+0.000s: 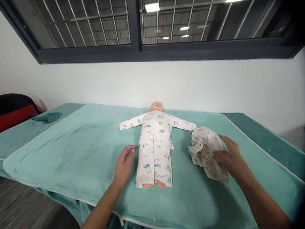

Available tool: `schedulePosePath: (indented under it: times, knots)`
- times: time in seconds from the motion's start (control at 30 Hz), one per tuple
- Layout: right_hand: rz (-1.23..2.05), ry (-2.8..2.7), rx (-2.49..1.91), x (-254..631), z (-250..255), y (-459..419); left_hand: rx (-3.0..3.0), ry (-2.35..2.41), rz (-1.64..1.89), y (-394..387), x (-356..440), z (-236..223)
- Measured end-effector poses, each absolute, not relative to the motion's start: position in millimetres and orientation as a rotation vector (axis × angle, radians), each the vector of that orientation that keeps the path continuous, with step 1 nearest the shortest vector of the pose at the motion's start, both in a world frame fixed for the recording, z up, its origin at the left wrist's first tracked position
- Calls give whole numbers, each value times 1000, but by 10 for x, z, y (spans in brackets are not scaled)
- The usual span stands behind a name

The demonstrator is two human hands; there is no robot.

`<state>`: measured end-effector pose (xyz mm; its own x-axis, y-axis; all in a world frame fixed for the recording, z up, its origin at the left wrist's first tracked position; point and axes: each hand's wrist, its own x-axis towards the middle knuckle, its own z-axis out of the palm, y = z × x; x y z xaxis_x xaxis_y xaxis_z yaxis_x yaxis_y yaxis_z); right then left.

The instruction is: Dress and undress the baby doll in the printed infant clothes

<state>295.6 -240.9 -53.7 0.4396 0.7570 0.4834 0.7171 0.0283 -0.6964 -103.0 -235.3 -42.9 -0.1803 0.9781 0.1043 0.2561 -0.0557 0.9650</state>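
Note:
A baby doll (156, 106) lies on its back in a white patterned top (156, 127) with sleeves spread wide and matching trousers (145, 162). Its bare feet show at the trouser hems. My left hand (124, 163) is beside the trousers, loosely bent, fingers apart and nothing in it. On the other side of the doll, my right hand (230, 156) has its thumb and fingers on the edge of a crumpled white patterned cloth (207, 149). That bundle sits by the end of one sleeve; its lower corner is slightly blurred.
A light green plush cover (71, 149) with white piping lies under the doll, over a darker green one (267, 140). Behind are a white wall (100, 82) and a dark-framed window (138, 55). A black and red object (17, 113) stands at the far left.

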Motion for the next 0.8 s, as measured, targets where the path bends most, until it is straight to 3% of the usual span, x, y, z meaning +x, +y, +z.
schedulePosePath:
  times: [0.17, 0.37, 0.53, 0.8]
  knots:
    - [94, -1398, -1329, 2188, -173, -2281, 1489, 1489, 1332, -1855, -881, -273]
    - [466, -1443, -1251, 1365, -162, -879, 1746, 1336, 1367, -795, -402, -11]
    - [535, -1467, -1285, 1239, -266, -156, 1875, 1300, 1170, -127, -188, 4]
    - [522, -1637, -1238, 1304, -296, -140, 1890, 1204, 1155, -50, -207, -99]
